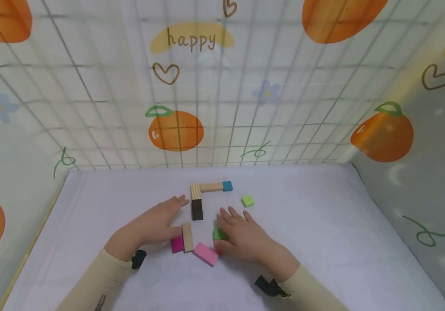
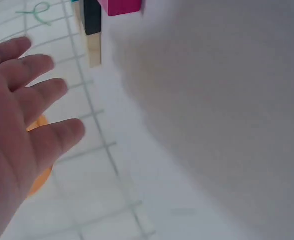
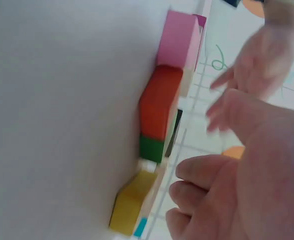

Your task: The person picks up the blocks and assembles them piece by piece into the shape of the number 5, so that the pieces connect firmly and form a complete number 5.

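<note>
- Head view: the white surface (image 1: 323, 242) carries small blocks around its middle, between its left and right edges.
- Toward the back edge, a long plain block (image 1: 211, 187) runs from a striped block (image 1: 195, 191) to a blue block (image 1: 227, 186) on the right; a black block (image 1: 197, 210) extends from the striped block toward the front edge, so these 4 make a corner.
- A lime block (image 1: 247, 201) lies apart, nearer the right edge than the blue block.
- Closer to the front edge, a magenta block (image 1: 177, 245) and a bare wood block (image 1: 187, 237) sit side by side, with a pink block (image 1: 205, 254) slanted just to their right.
- The left hand (image 1: 150, 223) has its fingers extended and grips nothing; its thumb overlaps the magenta block, contact unclear.
- The right hand (image 1: 246, 236) is spread, partly covering a green block (image 1: 219, 234) and a red block (image 1: 217, 251).
- Left wrist view: the left hand is empty, fingers straight and parted, with the magenta and black blocks cut off at the top.
- Right wrist view: the red block touches the green block, and a yellow block (image 3: 131, 202) lies near; the right hand's fingers are loosely bent around nothing. The left hand beyond is blurred.
</note>
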Available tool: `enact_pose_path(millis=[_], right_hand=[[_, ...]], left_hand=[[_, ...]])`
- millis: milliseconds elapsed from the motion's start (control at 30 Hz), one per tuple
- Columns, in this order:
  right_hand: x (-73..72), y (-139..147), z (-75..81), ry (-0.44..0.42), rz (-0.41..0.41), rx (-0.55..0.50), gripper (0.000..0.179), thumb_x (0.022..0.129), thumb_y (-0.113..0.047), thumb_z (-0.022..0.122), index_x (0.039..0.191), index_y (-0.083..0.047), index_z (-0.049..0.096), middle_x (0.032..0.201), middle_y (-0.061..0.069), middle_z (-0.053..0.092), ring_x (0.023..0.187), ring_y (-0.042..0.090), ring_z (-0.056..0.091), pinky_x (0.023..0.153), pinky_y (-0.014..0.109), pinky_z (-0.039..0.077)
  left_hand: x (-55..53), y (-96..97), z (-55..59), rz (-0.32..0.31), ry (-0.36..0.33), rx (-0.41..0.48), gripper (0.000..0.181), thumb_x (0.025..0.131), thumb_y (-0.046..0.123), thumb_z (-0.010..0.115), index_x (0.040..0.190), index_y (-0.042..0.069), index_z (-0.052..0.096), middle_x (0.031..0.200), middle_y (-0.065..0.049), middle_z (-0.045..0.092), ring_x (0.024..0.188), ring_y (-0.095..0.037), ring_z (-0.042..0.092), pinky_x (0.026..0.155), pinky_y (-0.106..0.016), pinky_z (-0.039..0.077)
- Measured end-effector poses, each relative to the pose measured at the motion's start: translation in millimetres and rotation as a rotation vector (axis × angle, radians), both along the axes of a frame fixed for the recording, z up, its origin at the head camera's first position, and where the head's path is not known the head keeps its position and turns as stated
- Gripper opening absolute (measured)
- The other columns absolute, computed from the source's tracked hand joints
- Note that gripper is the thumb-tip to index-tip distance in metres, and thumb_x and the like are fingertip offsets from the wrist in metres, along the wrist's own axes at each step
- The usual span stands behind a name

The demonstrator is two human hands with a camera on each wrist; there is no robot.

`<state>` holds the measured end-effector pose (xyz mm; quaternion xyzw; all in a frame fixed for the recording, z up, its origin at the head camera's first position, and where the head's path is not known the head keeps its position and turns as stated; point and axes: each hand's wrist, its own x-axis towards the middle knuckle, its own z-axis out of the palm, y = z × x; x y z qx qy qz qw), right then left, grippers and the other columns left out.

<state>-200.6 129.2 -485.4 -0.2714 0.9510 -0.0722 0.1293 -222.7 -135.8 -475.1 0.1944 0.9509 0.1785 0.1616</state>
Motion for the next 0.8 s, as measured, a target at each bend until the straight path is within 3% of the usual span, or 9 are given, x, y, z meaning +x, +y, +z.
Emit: enact_pose_path(millis=[167, 267, 500, 633, 800], right_hand=[[11.4, 18, 0.0, -0.007, -0.02, 0.052, 0.075, 0.086, -0.064, 0.05, 0.146, -0.02, 0.038, 0.154, 0.002, 0.031, 0.144, 0.028, 0.022, 0.11, 0.062, 0.022], [17.4, 23, -3.0, -0.009, -0.012, 0.061, 0.072, 0.086, -0.061, 0.054, 0.145, -0.022, 0.039, 0.154, 0.001, 0.031, 0.144, 0.028, 0.024, 0.109, 0.062, 0.024], [19.9, 21, -3.8, 0.028, 0.001, 0.036, 0.072, 0.085, -0.06, 0.055, 0.145, -0.023, 0.039, 0.154, 0.002, 0.032, 0.143, 0.03, 0.027, 0.107, 0.063, 0.026], [17.6, 18, -2.0, 0.079, -0.005, 0.028, 0.071, 0.086, -0.058, 0.056, 0.144, -0.02, 0.041, 0.152, 0.004, 0.035, 0.141, 0.031, 0.031, 0.106, 0.063, 0.029], [18.6, 19, 0.0, 0.062, -0.028, 0.05, 0.068, 0.086, -0.057, 0.057, 0.142, -0.021, 0.044, 0.15, 0.001, 0.038, 0.139, 0.028, 0.035, 0.106, 0.062, 0.029]], left_hand=[[25.9, -13.2, -9.4, -0.035, -0.035, -0.016, 0.072, 0.082, 0.036, 0.066, 0.146, 0.028, 0.035, 0.156, 0.005, 0.026, 0.144, -0.022, 0.024, 0.112, -0.05, 0.03], [41.4, -10.8, -12.4, -0.065, -0.031, -0.031, 0.075, 0.081, 0.042, 0.067, 0.147, 0.024, 0.035, 0.155, 0.002, 0.028, 0.143, -0.023, 0.028, 0.11, -0.051, 0.031], [75.3, 17.4, 4.0, -0.121, -0.06, -0.064, 0.086, 0.079, 0.069, 0.056, 0.145, 0.016, 0.039, 0.154, -0.005, 0.03, 0.14, -0.023, 0.033, 0.109, -0.049, 0.034], [87.1, 33.4, 5.1, -0.146, -0.049, -0.091, 0.092, 0.077, 0.075, 0.051, 0.144, 0.012, 0.041, 0.151, -0.012, 0.035, 0.138, -0.025, 0.037, 0.105, -0.05, 0.038], [89.4, 42.3, 0.2, -0.158, -0.051, -0.131, 0.091, 0.077, 0.074, 0.053, 0.144, 0.013, 0.04, 0.149, -0.012, 0.039, 0.14, -0.025, 0.034, 0.108, -0.047, 0.036]])
